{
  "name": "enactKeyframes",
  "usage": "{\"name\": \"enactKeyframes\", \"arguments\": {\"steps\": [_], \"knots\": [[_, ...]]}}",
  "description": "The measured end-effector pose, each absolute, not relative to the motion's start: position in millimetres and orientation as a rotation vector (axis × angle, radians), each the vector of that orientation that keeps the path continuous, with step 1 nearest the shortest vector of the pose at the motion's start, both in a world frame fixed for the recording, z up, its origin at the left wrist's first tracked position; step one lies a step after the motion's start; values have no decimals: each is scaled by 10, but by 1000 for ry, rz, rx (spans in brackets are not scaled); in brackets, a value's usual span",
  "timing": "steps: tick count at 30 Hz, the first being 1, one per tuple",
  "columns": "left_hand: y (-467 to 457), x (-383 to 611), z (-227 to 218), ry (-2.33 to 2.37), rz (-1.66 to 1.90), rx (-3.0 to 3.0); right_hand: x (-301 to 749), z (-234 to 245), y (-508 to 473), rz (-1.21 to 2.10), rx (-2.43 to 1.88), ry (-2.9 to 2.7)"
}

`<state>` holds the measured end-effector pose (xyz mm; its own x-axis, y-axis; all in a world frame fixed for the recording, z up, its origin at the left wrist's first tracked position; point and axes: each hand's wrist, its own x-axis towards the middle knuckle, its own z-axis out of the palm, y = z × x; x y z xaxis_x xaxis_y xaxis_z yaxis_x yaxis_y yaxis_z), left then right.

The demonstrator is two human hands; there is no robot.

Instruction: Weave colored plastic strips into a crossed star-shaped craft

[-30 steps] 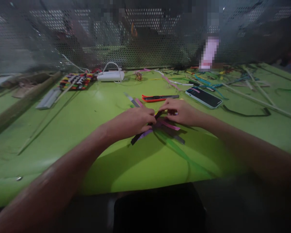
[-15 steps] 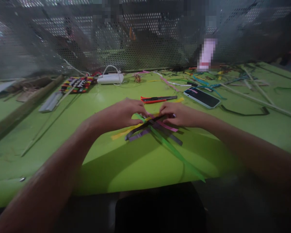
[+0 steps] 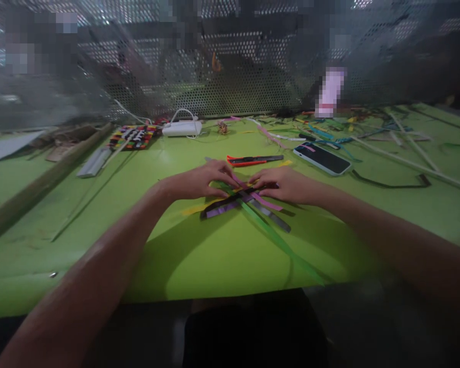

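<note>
Several flat coloured strips cross each other on the green table close in front of me. A long green strip runs toward the table's front edge, with a pink strip, a grey strip, a purple strip, a black strip and a yellow strip around the crossing. My left hand grips the crossing's left side between thumb and fingers. From the right, my right hand has its fingers closed on the crossing beside the pink strip. The fingers partly cover the strips' far ends.
Just beyond my hands lies a red utility knife. A phone rests to its right, near a loose dark strip. Farther back are a white power strip, a colourful woven piece and a long wooden pole.
My left hand has lowered slightly onto the strips, and its fingers are nearer the crossing. The right hand's fingers have shifted a little. The view has tilted slightly.
</note>
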<state>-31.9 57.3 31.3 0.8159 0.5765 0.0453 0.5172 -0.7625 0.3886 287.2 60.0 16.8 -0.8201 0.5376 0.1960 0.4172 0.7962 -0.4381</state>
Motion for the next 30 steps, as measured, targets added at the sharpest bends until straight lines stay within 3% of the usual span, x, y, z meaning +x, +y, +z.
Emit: {"name": "enactKeyframes", "arguments": {"steps": [8, 13, 15, 21, 30], "knots": [[234, -154, 537, 1142, 350, 2738, 2864, 56, 616, 565, -709, -2624], [-152, -1, 530, 1579, 118, 2713, 2828, 12, 632, 430, -648, -2635], [-182, -11, 391, 1547, 104, 2686, 2810, -25, 662, 408, -611, -2634], [-32, -131, -30, 1283, 579, 2593, 2766, -185, 684, 407, -648, -2589], [84, -109, -148, 1247, 687, 2612, 2758, -225, 568, 334, -676, -2523]]}}
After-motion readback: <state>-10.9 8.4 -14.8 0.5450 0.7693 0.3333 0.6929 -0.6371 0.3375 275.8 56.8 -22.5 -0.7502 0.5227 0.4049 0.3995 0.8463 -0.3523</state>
